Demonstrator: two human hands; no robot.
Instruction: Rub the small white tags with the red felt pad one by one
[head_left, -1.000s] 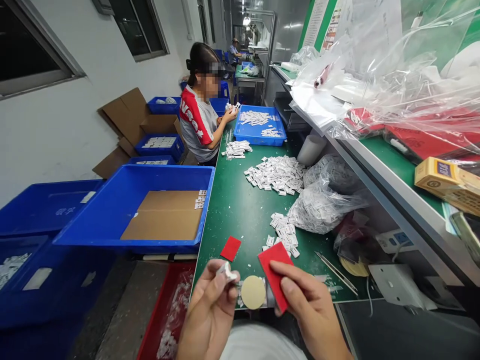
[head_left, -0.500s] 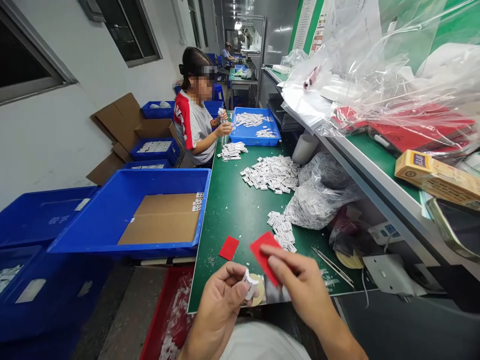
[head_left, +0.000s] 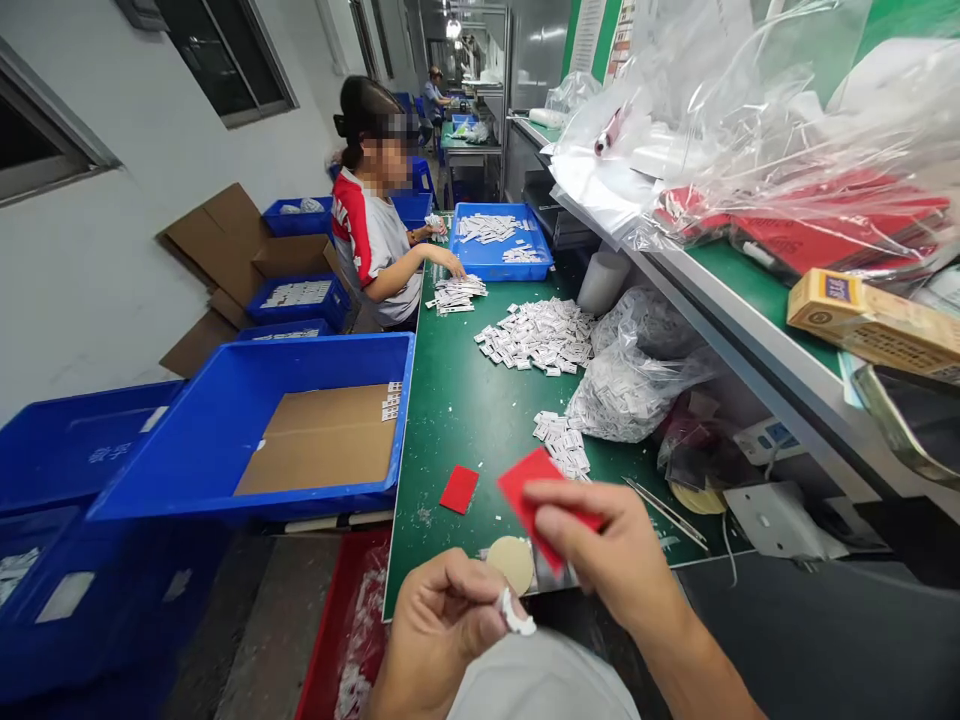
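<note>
Pinching a small white piece (head_left: 517, 616), my left hand (head_left: 454, 605) has its thumb and first finger closed tight. The piece is low down by my white clothes (head_left: 547, 680), and looks just past the near edge of the green table (head_left: 439, 400). Part of it sticks out of my fingers, so if my grip got loose, it could slip and fall off the table.

My right hand (head_left: 600, 530) has its thumb and fingers closed on a red sheet (head_left: 532, 490), held up over the table. The sheet looks thin and could bend if I pushed too hard. One low swing to the far side could mess up the little pile of white pieces (head_left: 564, 447).

A yellow disc (head_left: 511, 564) sits at the near edge, so a bump from my left hand could push it off. The tweezers (head_left: 664, 511) lie to the right, where my arm could knock them. My sleeve-side swing left could shove the small red square (head_left: 459, 489).
</note>
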